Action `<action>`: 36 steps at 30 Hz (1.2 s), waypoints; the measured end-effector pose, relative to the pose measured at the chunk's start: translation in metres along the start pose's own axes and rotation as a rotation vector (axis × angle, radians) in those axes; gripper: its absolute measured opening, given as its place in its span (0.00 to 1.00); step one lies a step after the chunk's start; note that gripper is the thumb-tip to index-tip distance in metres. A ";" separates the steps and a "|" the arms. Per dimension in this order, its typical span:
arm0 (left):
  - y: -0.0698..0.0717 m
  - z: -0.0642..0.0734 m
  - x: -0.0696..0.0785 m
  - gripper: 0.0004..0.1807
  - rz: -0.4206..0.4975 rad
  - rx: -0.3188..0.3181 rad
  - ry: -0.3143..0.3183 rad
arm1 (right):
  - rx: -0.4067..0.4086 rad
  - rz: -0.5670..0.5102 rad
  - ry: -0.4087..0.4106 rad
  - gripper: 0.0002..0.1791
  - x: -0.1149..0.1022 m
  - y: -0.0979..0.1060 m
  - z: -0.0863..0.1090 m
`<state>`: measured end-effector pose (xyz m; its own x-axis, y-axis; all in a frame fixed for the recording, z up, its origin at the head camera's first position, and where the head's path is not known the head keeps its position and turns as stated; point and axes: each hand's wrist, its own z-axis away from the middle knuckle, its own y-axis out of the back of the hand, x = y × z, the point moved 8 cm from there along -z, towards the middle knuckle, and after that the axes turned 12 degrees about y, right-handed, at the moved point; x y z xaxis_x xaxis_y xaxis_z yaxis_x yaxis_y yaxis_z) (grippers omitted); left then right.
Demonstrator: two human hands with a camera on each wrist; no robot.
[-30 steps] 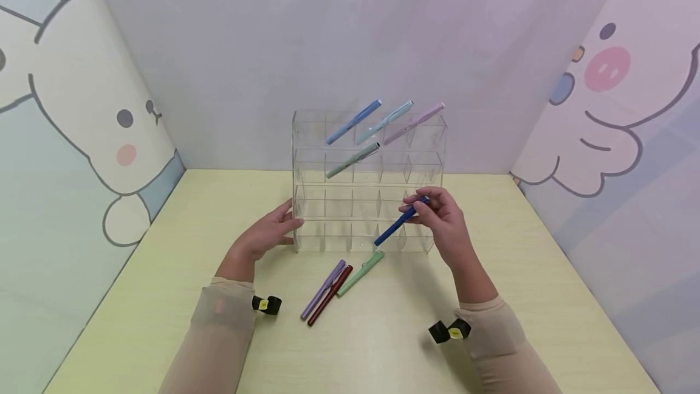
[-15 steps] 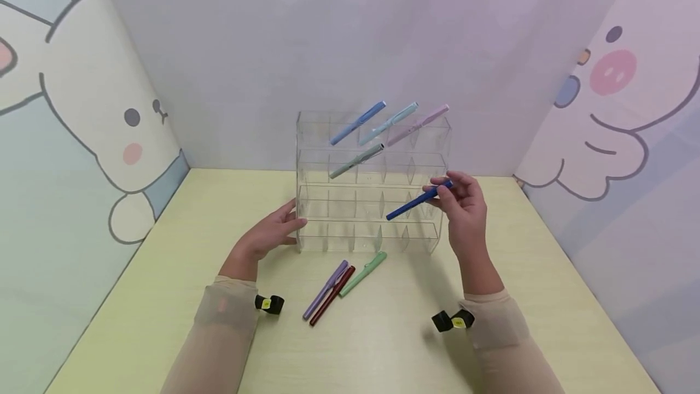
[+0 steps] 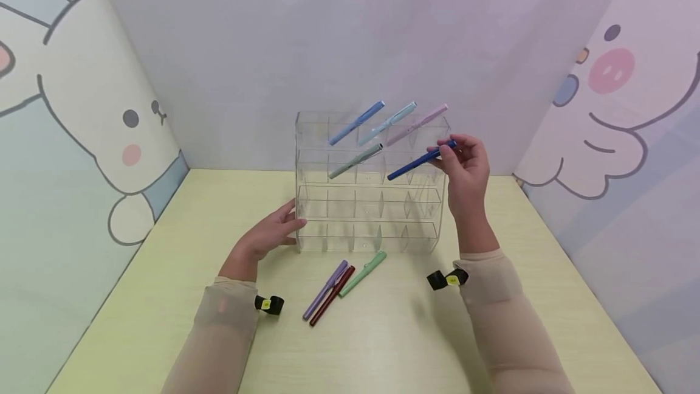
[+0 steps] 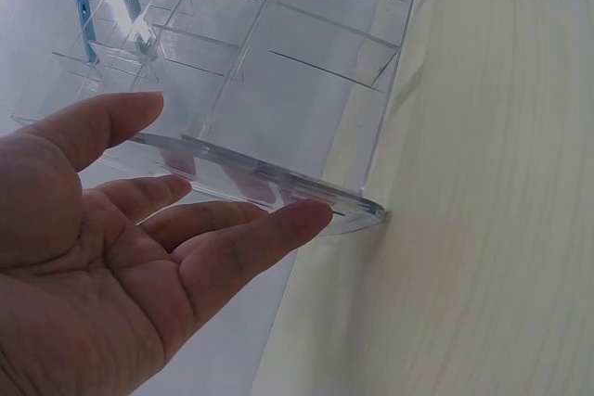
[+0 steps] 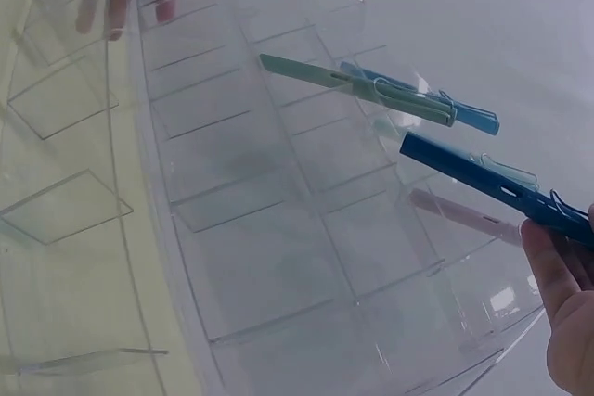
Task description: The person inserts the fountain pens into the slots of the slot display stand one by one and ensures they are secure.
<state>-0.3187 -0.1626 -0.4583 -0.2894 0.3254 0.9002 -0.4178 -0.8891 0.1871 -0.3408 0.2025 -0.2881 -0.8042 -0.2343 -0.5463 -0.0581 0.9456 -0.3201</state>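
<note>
Pinching the dark blue pen (image 3: 420, 161) by its far end, the right hand (image 3: 465, 166) holds it slanted before the clear rack's (image 3: 367, 231) second row, while the left hand (image 3: 268, 235) rests flat-fingered against the rack's left wall. The pen looks light, stiff, smooth; room stays free rightward over the counter (image 3: 383, 333).

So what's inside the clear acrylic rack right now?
The rack holds four pens: a blue pen, a light teal pen and a pink pen in the top row, and a grey-green pen below. The lower rows look empty. Nothing hides the cells.
</note>
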 end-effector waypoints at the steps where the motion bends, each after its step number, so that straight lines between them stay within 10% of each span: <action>1: 0.000 0.000 0.000 0.40 -0.003 -0.002 -0.004 | 0.002 0.004 0.004 0.17 0.001 -0.002 -0.003; 13: -0.001 0.000 -0.002 0.41 0.001 -0.007 -0.003 | 0.034 0.034 -0.010 0.17 0.013 -0.011 -0.026; 36: 0.001 -0.002 -0.001 0.41 -0.008 -0.005 -0.008 | -0.037 0.060 -0.093 0.16 0.036 -0.021 -0.012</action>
<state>-0.3200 -0.1631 -0.4601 -0.2795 0.3301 0.9016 -0.4247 -0.8847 0.1922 -0.3755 0.1768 -0.2911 -0.7486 -0.1957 -0.6334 -0.0352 0.9658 -0.2568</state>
